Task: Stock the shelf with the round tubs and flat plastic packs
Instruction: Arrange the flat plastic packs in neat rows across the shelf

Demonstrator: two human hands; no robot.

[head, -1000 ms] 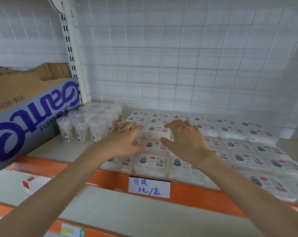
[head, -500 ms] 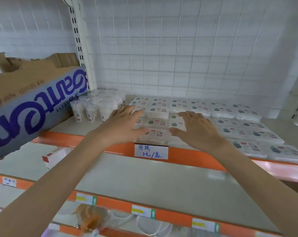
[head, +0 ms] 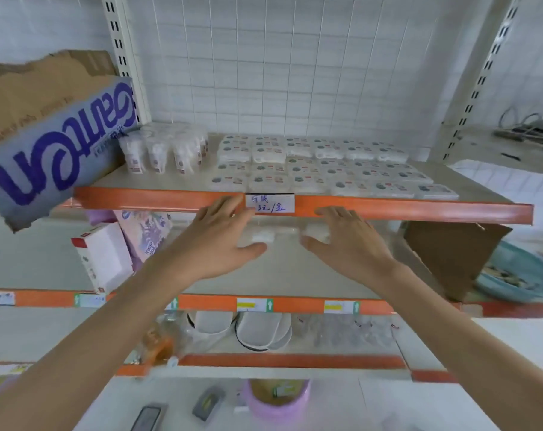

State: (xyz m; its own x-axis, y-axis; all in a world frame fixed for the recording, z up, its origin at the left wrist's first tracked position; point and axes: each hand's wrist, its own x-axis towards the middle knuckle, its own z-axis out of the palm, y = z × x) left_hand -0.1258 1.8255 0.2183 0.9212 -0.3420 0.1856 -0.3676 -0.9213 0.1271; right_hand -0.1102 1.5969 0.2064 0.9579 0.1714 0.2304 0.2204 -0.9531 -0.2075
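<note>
Orange shelf edge [head: 170, 199]; grey box [head: 61, 147] with purple lettering at nine o'clock; white packs [head: 326, 169]; white gridded wall [head: 279, 63]; lilac tub [head: 278, 396] at six o'clock.

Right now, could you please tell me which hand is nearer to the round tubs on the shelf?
Left. The left hand is below and to the right of the round tubs; the right hand is at the same height, farther right.

Shelf [head: 158, 181] carries round tubs [head: 164, 154] (left) and flat packs [head: 326, 169].
</note>
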